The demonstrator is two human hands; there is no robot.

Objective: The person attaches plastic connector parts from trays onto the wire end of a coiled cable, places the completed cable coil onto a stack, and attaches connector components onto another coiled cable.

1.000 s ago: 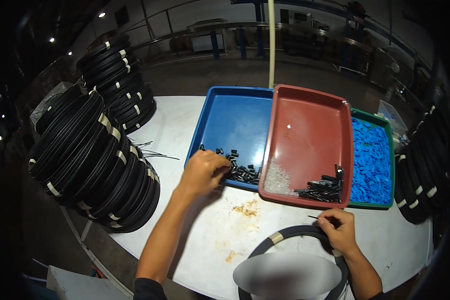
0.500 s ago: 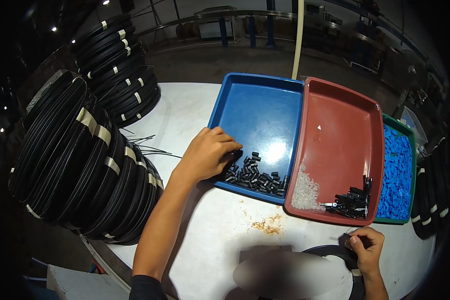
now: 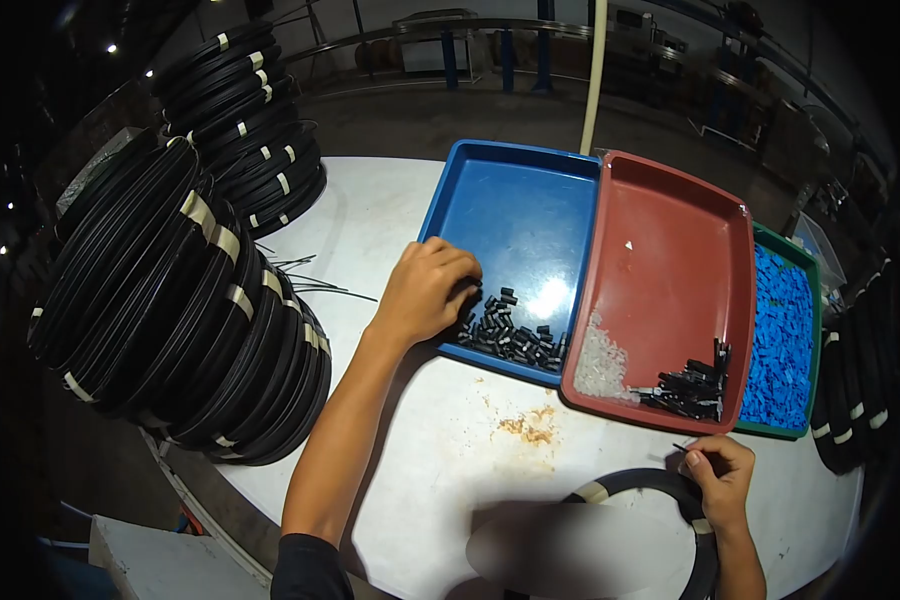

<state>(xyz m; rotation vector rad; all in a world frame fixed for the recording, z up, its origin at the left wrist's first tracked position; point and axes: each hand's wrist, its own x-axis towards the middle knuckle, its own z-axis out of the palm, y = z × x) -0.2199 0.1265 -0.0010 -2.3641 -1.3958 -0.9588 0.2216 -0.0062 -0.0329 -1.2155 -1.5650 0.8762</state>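
Observation:
My left hand [image 3: 432, 288] reaches over the near left corner of the blue tray [image 3: 448, 200]. Its fingers are curled together beside a heap of short black tubular pieces [image 3: 515, 332]; what lies between the fingertips is hidden. At the lower right, my right hand [image 3: 720, 472] pinches the end of a thin black cable [image 3: 680, 448] between thumb and fingers. Below that hand a black cable coil [image 3: 707, 560] with pale tape bands lies on the white table, partly covered by a blurred oval patch.
A red tray [image 3: 660, 270] holds clear plastic pieces [image 3: 600, 360] and black connector-like parts [image 3: 692, 385]. Right of it, a green tray [image 3: 816, 330] contains blue pieces [image 3: 778, 340]. Tall stacks of taped black coils [image 3: 170, 300] occupy the left, loose ends sticking out. Brownish crumbs [image 3: 530, 428] dot the table [image 3: 420, 440].
The view has shifted slightly. My right hand has turned, so the thin cable end now points up and left. My left hand stays at the blue tray, its fingers slightly more drawn in.

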